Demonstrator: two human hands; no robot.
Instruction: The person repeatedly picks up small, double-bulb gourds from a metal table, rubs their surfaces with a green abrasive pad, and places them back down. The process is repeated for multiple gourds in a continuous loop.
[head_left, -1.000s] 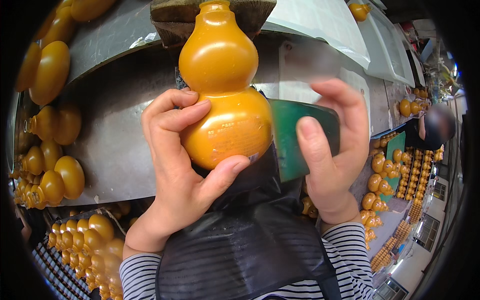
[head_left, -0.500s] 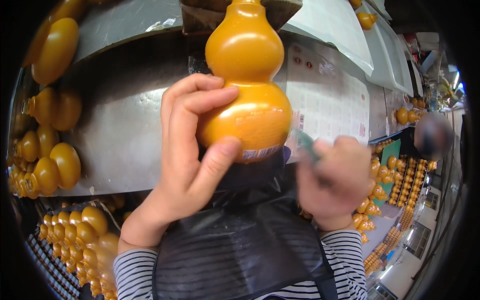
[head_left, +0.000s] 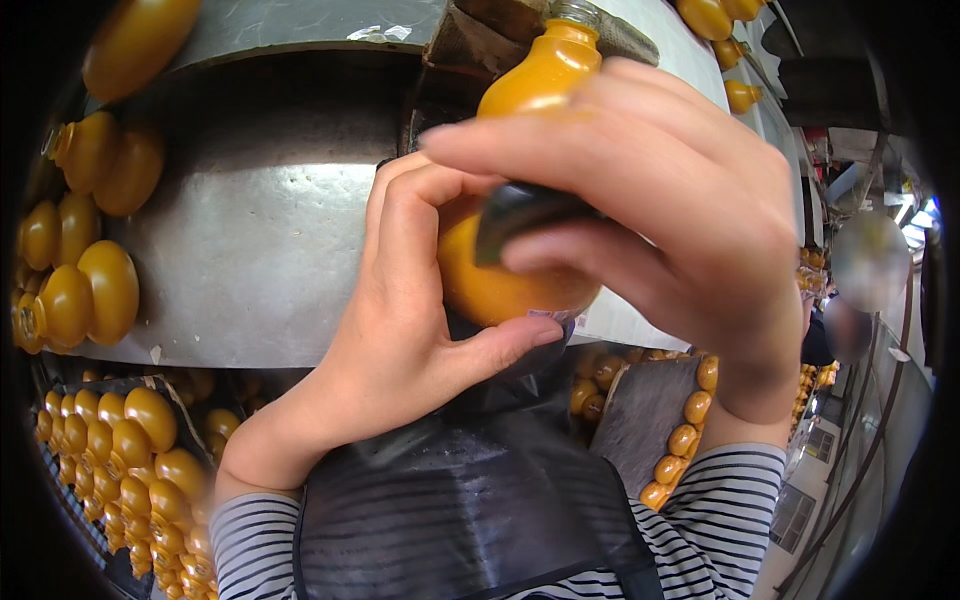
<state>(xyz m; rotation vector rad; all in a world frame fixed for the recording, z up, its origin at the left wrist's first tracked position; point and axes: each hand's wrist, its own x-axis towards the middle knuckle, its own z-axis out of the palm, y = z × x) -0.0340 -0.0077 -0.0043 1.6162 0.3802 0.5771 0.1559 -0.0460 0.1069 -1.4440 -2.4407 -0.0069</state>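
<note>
A glossy orange gourd-shaped bottle [head_left: 535,78] lies with its neck pointing away from me, against a cloth-covered block at the far side. My left hand [head_left: 405,290] is closed round its lower bulb, thumb on the near side and fingers over the left. Over the bottle, my right hand [head_left: 680,180] grips a dark, smooth, flat-looking piece [head_left: 522,212] between thumb and fingers, right at the lower bulb. Its exact kind does not show. The right hand hides most of the bottle's middle; a bit of printed label [head_left: 550,315] shows at the lower edge.
Several more gourd-shaped bottles [head_left: 70,300] stand along the left, with further rows [head_left: 125,450] lower left. A metal worktop [head_left: 250,240] runs behind my left hand. White sheets [head_left: 640,320] lie to the right. A blurred person [head_left: 850,325] is at far right.
My right hand has moved up and left from beside the bottle to over it, carrying the piece along. The bottle has shifted right and away in view, with my left hand still on it.
</note>
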